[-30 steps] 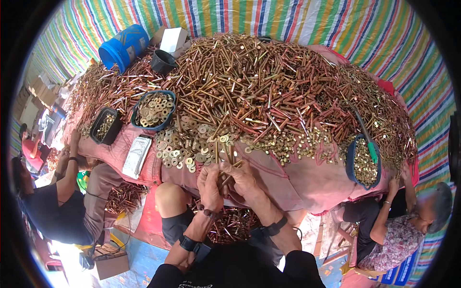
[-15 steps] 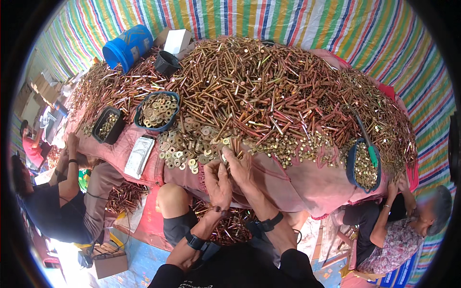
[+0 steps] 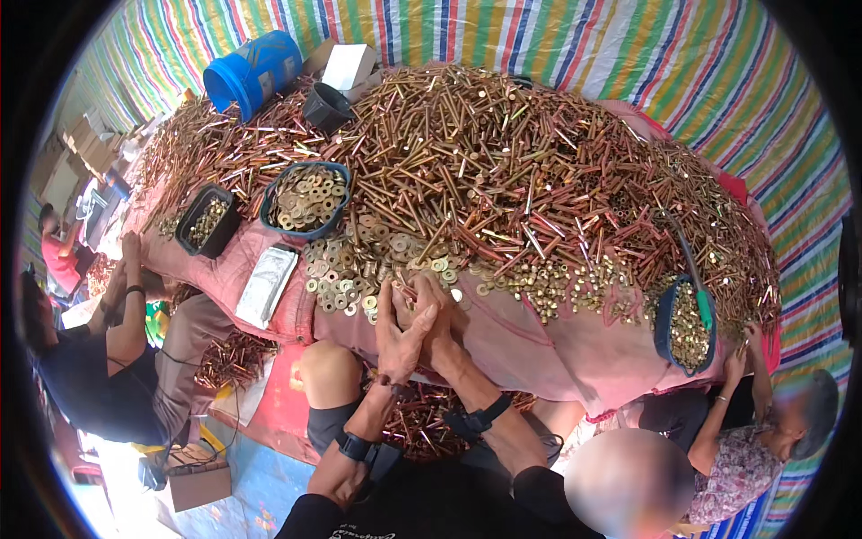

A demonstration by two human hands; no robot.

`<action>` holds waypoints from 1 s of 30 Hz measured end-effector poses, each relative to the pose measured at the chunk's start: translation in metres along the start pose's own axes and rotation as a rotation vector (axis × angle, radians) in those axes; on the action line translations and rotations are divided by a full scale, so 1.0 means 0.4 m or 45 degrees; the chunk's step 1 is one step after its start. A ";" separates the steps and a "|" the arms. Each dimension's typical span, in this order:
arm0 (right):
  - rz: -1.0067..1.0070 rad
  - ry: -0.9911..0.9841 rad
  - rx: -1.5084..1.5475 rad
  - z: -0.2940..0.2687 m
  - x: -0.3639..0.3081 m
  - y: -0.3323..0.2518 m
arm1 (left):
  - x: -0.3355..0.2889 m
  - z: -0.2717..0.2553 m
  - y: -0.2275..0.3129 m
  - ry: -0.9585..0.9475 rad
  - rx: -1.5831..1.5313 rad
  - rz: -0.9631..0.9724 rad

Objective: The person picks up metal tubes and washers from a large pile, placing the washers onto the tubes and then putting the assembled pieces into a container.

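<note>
From my remote seat I watched both hands meet at the near edge of the heap. The left hand (image 3: pixel 398 331) stood palm-in, fingers loosely curled against the right hand (image 3: pixel 437 316), and the two pressed together around something small; I could not tell what they pinched, since the fingers hid it. They sat just beside the spread of brass washers (image 3: pixel 355 269), touching its near fringe.

I counted three dark trays holding small brass parts: a rectangular black tray (image 3: pixel 208 221), a round blue-rimmed tray (image 3: pixel 307 198) full of washers, and a blue tray (image 3: pixel 687 325) at the right edge with a green-handled tool (image 3: pixel 703 307) lying across it. One empty black cup (image 3: pixel 325 107) stood at the far side, with one blue barrel (image 3: pixel 252 71) on its side and one white box (image 3: pixel 348 66) near it. One silvery foil packet (image 3: pixel 266 286) lay flat on the cloth. The long copper-coloured bolts (image 3: pixel 521 162) were past counting.

Everything rested on a table draped in pink cloth (image 3: pixel 530 337), sagging at the front. A striped tarpaulin (image 3: pixel 682 63) in many colours walled the space. Two other people sat at the table, one at the left (image 3: pixel 99 377), one at the lower right (image 3: pixel 736 449). More bolts lay on the floor beneath (image 3: pixel 229 359).
</note>
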State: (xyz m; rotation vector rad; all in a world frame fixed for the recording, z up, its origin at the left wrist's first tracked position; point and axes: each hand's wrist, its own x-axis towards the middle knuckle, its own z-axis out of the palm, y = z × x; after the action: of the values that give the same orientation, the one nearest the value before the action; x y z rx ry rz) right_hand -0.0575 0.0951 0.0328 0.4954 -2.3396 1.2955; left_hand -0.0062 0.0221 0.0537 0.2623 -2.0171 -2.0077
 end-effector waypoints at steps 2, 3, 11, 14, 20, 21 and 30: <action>0.011 -0.104 0.060 0.010 -0.020 0.009 | 0.003 -0.005 -0.030 0.105 0.036 0.035; 0.025 -0.194 0.105 0.017 -0.025 0.005 | 0.001 -0.018 -0.047 0.120 0.045 0.032; -0.205 -0.240 0.091 -0.017 -0.027 0.031 | -0.011 0.016 -0.066 0.062 -0.180 0.051; -0.249 -0.299 0.111 -0.037 -0.027 0.017 | -0.014 0.014 -0.078 0.124 -0.217 0.056; -0.315 -0.453 0.098 -0.056 -0.040 0.058 | -0.018 0.024 -0.050 0.215 -0.121 0.064; -0.318 -0.459 0.100 -0.065 -0.038 0.046 | -0.015 0.019 -0.059 0.222 -0.122 0.062; -0.140 -0.393 0.036 -0.153 0.098 0.055 | 0.008 0.017 -0.061 0.212 -0.050 0.095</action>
State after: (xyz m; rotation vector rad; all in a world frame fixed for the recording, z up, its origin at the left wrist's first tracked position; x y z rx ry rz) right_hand -0.0904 0.1545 0.0668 0.8754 -2.4993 1.2780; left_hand -0.0132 0.0270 0.0298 0.3290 -1.8568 -1.9114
